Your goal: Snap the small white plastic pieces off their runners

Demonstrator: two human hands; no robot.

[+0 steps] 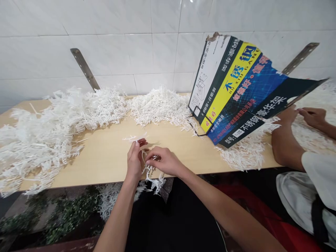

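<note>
My left hand (134,159) is at the table's front edge, its fingers curled around a white branching plastic piece (148,169). Close on its right, my right hand (164,160) pinches the same white strands between thumb and fingers. More branches of the piece hang below both hands, over the edge. Just beyond my left fingertips, a small white sprig (135,137) shows above the table. Large heaps of similar white pieces lie on the left (34,134) and at the back middle (160,105).
A printed cardboard sheet (236,94) stands on the wooden table (105,150) at right, with a black wire frame at its base. Beyond it are another person's arms (287,143) and more white pieces (244,152). Metal brackets (85,70) rise by the wall. Green plants (70,213) are below.
</note>
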